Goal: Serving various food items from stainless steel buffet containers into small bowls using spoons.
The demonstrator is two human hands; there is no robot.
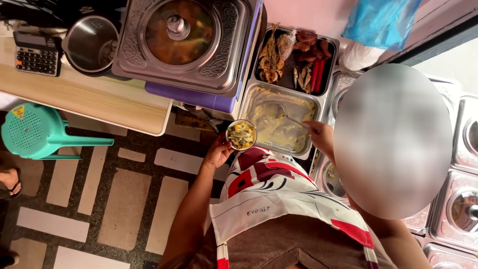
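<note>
- Two hands at work: my left hand (217,152) cups one small round bowl of yellow food (241,135), kept close beside the tray to catch servings.
- My right hand (318,137) grips one metal spoon (293,119), reaching ahead into one nearly scraped steel tray (279,124).

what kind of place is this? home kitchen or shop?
Likely a small food stall or canteen counter, not a home kitchen: steel serving trays of cooked food, lidded warmers and a calculator. The left hand holds a filled bowl.
</note>
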